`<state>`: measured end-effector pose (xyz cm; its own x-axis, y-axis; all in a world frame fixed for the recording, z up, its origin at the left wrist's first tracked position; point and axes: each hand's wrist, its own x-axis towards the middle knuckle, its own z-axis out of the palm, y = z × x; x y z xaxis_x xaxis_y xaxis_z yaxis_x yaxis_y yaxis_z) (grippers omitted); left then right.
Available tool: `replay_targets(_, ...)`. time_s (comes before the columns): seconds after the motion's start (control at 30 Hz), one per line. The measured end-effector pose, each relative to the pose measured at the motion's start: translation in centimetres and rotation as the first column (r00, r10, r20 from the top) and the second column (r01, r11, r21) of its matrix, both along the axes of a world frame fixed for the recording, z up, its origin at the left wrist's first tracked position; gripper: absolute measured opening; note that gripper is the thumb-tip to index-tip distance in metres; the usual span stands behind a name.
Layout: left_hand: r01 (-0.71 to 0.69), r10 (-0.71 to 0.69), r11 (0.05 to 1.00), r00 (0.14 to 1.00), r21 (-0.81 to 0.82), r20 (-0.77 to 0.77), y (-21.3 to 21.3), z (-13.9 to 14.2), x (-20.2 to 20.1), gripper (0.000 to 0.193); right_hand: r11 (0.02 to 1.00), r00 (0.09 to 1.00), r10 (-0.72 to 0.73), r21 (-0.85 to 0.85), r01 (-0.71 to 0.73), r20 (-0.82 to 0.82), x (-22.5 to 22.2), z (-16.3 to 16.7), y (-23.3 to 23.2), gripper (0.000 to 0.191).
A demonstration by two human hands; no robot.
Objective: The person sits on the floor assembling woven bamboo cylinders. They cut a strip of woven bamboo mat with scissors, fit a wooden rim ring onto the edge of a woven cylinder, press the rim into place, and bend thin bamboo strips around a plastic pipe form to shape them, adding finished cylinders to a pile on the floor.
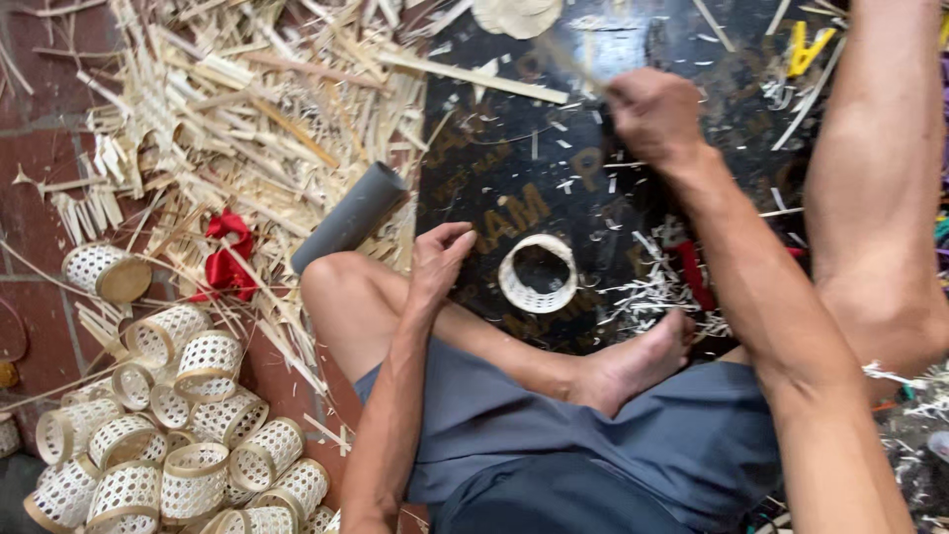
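on the black board laid over the floor, just in front of the crossed legs, a small woven ring was seen lying flat with its opening upward, a short band of pale split cane with an open middle. the left hand was rested beside it, close to its left edge but not clearly touching, fingers loosely curled with nothing held between them. the right hand was raised further back over the board, its grip closed as a fist around something thin, probably a strip or a tool; what exactly was held could not be told through the blur. the ring was judged very light, springy rather than stiff, and easily crushed or unravelled if squeezed across its width; it was best taken by the rim, pinched lightly on opposite sides of the wall. its surface looked dry and slightly rough, so little slipping was expected. to the left, a heap of finished lattice baskets was piled on the red tile floor, small drum shapes with open hexagonal weave and solid rims. a grey tube, smooth and rigid, was lying near the left knee, beside a red ribbon and a wide litter of pale slivers.
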<state>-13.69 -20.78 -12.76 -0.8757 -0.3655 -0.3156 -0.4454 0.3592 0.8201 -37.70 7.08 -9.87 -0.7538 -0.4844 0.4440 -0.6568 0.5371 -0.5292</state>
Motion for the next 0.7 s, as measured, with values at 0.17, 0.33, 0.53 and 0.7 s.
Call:
replay_targets(0.17,0.023,-0.007,0.981,0.996,-0.194,0.088,2.0,0.2,-1.7,0.026,0.961,0.984,0.114,0.266,-0.073,-0.14,-2.8,1.0,-4.7,0.014)
replay_targets(0.33,-0.084,0.085,0.996,0.992,-0.014,0.091,2.3,-0.7,-1.1,0.024,0.984,0.966,0.176,0.032,-0.173,-0.188,-2.6,1.5,-4.4,0.009)
replay_targets(0.53,-0.031,0.028,0.995,0.999,0.097,0.037,1.9,-1.5,1.2,0.025,0.989,0.989,-0.026,0.138,0.046,-0.146,0.9,4.3,14.3,0.011)
replay_targets(0.7,0.061,-0.071,0.994,0.992,0.093,0.108,1.5,-0.4,5.0,0.029,0.851,0.852,-0.511,0.072,0.52,-0.112,18.8,5.6,34.5,0.008)
